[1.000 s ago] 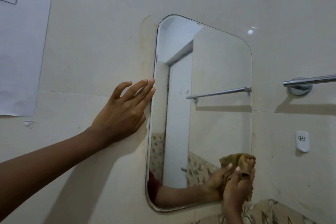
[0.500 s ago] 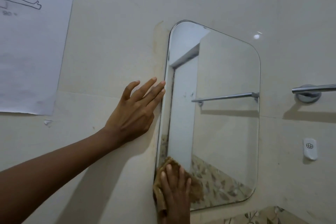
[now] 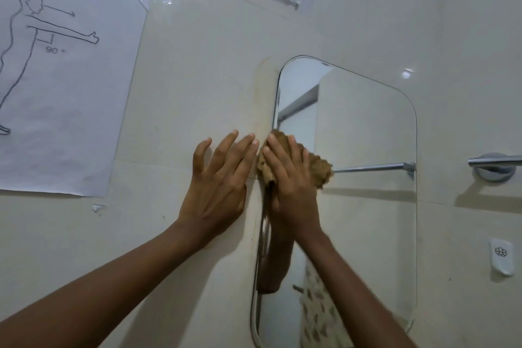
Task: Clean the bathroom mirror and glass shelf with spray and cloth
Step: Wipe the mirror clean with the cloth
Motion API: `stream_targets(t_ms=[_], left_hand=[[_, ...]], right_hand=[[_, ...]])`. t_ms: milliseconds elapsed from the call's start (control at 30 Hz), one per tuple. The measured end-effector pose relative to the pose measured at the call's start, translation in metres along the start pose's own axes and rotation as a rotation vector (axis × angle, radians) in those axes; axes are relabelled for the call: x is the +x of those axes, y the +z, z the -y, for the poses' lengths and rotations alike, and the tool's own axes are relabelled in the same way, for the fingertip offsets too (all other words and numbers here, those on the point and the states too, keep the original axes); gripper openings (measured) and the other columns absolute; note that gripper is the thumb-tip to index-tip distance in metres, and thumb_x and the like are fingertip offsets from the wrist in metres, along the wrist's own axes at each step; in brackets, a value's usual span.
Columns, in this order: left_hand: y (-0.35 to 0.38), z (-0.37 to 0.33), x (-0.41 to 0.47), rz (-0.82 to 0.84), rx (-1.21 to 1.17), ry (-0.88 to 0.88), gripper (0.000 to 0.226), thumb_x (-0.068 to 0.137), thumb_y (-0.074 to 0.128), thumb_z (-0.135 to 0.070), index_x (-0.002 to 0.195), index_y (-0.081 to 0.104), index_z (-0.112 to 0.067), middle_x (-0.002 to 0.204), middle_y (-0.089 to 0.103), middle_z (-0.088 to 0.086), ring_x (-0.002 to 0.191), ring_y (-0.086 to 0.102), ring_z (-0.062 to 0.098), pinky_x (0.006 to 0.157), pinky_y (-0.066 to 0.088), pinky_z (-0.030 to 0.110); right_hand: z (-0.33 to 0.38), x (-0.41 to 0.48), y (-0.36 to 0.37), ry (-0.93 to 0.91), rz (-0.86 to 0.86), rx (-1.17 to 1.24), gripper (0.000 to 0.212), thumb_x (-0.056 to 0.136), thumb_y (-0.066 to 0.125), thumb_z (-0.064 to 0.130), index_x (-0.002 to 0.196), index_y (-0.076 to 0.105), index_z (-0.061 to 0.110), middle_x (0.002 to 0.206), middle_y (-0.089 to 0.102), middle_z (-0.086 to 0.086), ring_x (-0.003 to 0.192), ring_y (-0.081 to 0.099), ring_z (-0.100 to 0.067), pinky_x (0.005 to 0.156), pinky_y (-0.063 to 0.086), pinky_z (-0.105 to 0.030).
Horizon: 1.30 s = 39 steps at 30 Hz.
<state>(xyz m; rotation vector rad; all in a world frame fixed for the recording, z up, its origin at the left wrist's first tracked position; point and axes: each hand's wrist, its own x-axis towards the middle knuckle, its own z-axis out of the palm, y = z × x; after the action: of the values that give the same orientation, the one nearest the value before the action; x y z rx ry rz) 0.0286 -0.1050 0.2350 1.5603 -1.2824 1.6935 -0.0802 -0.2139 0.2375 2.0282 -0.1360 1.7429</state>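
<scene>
1. Fingers point(image 3: 275, 150) of the right hand point(image 3: 292, 192) lie straight and close together, pressing the brown cloth point(image 3: 320, 169) flat against the mirror point(image 3: 367, 135) at its left edge, about halfway up.
2. On the left hand point(image 3: 217, 186) the fingers point(image 3: 226, 147) are straight and spread apart, resting on the tiled wall point(image 3: 197, 79) just beside the mirror; they hold nothing.
3. A paper sheet point(image 3: 70, 99) with a drawn figure hangs at far left; a chrome towel rail point(image 3: 494, 161) and a white hook point(image 3: 501, 260) sit right of the mirror.

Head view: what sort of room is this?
Most likely a bathroom: a glossy tiled wall, a frameless mirror mounted on it, and a chrome towel bar fixed beside the mirror.
</scene>
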Motion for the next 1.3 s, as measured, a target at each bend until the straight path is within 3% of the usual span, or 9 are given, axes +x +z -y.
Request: stream_targets(t_ms=[133,367,433,533,633,767,900,1067,1300], left_hand=[[0.001,0.000,0.000,0.056,0.080,0.048,0.057,0.089,0.028,-0.030,0.143,0.033,-0.011,0.149,0.037,0.012,0.139,0.024,0.031,0.108,0.019,0.057],[0.005,0.001,0.001,0.117,0.219,0.186,0.061,0.094,0.015,-0.052,0.147,0.025,-0.022,0.156,0.022,0.008,0.143,0.016,0.034,0.110,0.015,0.057],[0.005,0.001,0.001,0.122,0.241,0.200,0.063,0.094,0.013,-0.053,0.147,0.024,-0.021,0.156,0.020,0.007,0.143,0.013,0.034,0.110,0.014,0.056],[0.005,0.001,0.001,0.115,0.254,0.202,0.062,0.095,0.016,-0.053,0.147,0.024,-0.021,0.156,0.021,0.006,0.144,0.014,0.033,0.110,0.014,0.054],[0.005,0.000,0.001,0.108,0.236,0.202,0.062,0.094,0.018,-0.053,0.147,0.026,-0.020,0.156,0.023,0.006,0.144,0.015,0.032,0.111,0.014,0.054],[0.007,0.000,0.001,0.106,0.214,0.206,0.064,0.093,0.020,-0.054,0.146,0.026,-0.019,0.155,0.023,0.008,0.144,0.014,0.032,0.110,0.014,0.056],[0.008,0.000,0.000,0.092,0.235,0.214,0.063,0.094,0.022,-0.053,0.147,0.024,-0.018,0.156,0.021,0.007,0.144,0.014,0.032,0.110,0.015,0.055],[0.008,0.001,-0.001,0.078,0.268,0.217,0.063,0.095,0.022,-0.052,0.148,0.023,-0.018,0.156,0.021,0.006,0.143,0.017,0.031,0.110,0.015,0.052],[0.009,0.001,-0.001,0.031,0.287,0.219,0.061,0.096,0.024,-0.051,0.148,0.021,-0.019,0.156,0.021,0.003,0.142,0.021,0.030,0.109,0.013,0.050]], right_hand=[[-0.016,0.067,-0.012,0.020,0.012,0.018,0.052,0.086,0.031,0.019,0.136,0.045,0.010,0.150,0.036,-0.007,0.144,0.018,-0.032,0.118,0.011,-0.052],[-0.047,0.139,-0.020,0.160,-0.143,0.088,0.051,0.084,0.031,0.006,0.132,0.049,0.009,0.148,0.040,-0.008,0.142,0.024,-0.031,0.118,0.011,-0.046],[-0.063,0.144,-0.026,0.226,-0.202,0.084,0.051,0.084,0.037,-0.003,0.132,0.048,0.009,0.145,0.043,-0.008,0.141,0.028,-0.031,0.118,0.015,-0.044],[-0.103,0.139,-0.039,0.360,-0.291,0.029,0.045,0.084,0.036,0.005,0.125,0.053,0.010,0.131,0.055,-0.011,0.124,0.047,-0.031,0.110,0.032,-0.043],[-0.149,0.122,-0.054,0.570,-0.356,-0.038,0.040,0.082,0.030,0.018,0.113,0.056,0.014,0.113,0.060,-0.011,0.102,0.058,-0.030,0.093,0.046,-0.047],[-0.203,0.083,-0.074,0.772,-0.369,-0.051,0.032,0.078,0.029,0.015,0.101,0.052,0.019,0.104,0.062,-0.011,0.096,0.059,-0.029,0.086,0.049,-0.048],[-0.215,0.052,-0.090,0.944,-0.373,0.114,0.030,0.091,0.029,0.007,0.110,0.053,0.010,0.114,0.061,-0.013,0.105,0.056,-0.026,0.088,0.040,-0.032],[-0.202,-0.011,-0.085,0.966,-0.343,0.128,0.027,0.094,0.034,0.010,0.114,0.053,0.005,0.118,0.060,-0.019,0.112,0.054,-0.033,0.094,0.039,-0.035],[-0.157,-0.161,-0.061,1.097,-0.311,0.177,0.061,0.085,0.031,0.037,0.143,0.032,0.019,0.149,0.039,-0.008,0.135,0.038,-0.027,0.112,0.031,-0.047]])
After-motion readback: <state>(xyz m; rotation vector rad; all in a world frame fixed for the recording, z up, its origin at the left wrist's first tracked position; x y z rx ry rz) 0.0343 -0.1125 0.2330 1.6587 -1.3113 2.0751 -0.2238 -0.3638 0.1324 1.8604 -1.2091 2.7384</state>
